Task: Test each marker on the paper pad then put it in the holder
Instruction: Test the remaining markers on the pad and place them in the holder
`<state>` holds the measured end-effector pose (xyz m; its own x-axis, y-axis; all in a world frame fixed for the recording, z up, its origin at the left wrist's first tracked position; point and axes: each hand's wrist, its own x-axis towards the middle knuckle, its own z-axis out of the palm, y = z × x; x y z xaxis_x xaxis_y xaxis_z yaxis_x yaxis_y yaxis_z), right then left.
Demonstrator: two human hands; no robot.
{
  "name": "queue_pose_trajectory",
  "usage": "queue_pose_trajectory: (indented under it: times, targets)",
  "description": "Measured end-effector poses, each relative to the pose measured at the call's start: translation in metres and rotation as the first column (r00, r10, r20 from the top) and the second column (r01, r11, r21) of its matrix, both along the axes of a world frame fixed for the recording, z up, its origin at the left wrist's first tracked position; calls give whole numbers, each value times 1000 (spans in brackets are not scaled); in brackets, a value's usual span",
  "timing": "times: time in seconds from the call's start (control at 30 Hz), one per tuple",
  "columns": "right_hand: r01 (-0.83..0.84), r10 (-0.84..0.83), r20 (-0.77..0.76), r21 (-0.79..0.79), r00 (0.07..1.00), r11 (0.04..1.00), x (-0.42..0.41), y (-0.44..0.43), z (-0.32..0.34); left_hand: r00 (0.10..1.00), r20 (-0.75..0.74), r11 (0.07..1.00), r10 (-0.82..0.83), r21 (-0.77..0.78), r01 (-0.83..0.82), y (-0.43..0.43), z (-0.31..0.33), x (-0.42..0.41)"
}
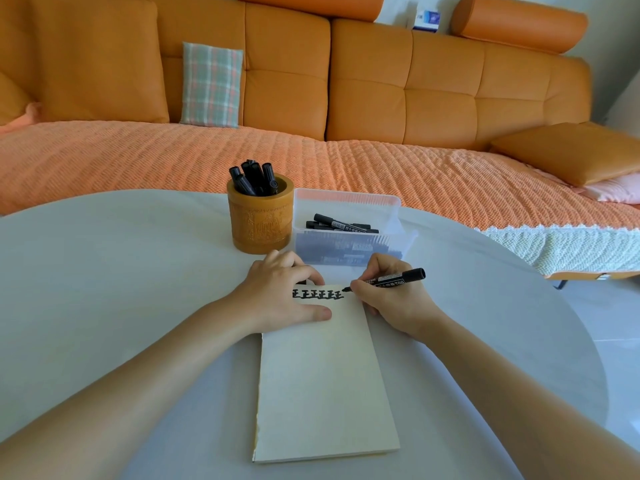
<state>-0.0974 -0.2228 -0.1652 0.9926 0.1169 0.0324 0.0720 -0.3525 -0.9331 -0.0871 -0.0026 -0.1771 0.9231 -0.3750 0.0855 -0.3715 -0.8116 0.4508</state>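
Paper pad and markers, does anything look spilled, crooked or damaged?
Nothing stands out. The paper pad lies flat under the left hand, the right hand writes with a marker, others stand in the holder or lie in the clear box.

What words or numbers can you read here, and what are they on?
"王", repeated in a black row atop the paper pad, partly hidden by the left hand.
"700", seemingly, upside down on the marker in the right hand; other print too small.
Labels on markers in the clear box: too small.
Blue and white box behind the sofa: blurred.
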Motion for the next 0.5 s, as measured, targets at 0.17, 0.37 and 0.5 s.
queue_pose_trajectory:
  times: [0.17, 0.37, 0.5]
  targets:
    - [2, -1, 7, -48, 1000, 999, 2, 0, -1, 1000, -6, 1000, 0, 8, 0, 0, 1, -1]
    - [25, -20, 38, -115, 999, 993, 3, 0, -2, 1000, -16, 1000, 4, 11, -3, 0, 2, -1]
    - [15, -9, 56, -106, 998, 994, 3, -1, -2, 1000, -13, 1000, 6, 10, -6, 0, 2, -1]
